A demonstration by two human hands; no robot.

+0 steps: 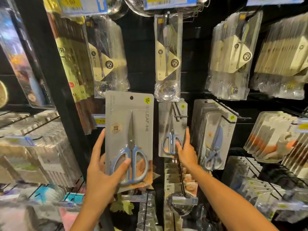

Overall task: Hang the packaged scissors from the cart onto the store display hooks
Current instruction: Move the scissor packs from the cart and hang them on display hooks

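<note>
My left hand [103, 174] grips a packaged pair of scissors [130, 124] by its lower part, thumb across the blue handles. The grey card is upright in front of the black display wall, and its hang hole at the top is free of any hook. My right hand [185, 147] holds the lower right edge of a smaller scissors pack [170, 129] that hangs on a black display hook [179, 114], thumb on its blue handle. To the right, another hook [227, 120] carries a row of scissors packs [215, 137].
Bagged spoons and cutlery [167, 52] hang on the row above, with yellow and blue price tags at the top. Chopstick packs [71, 64] hang at the left beside a black post. More hooked goods fill the lower rows and both sides. No cart is in view.
</note>
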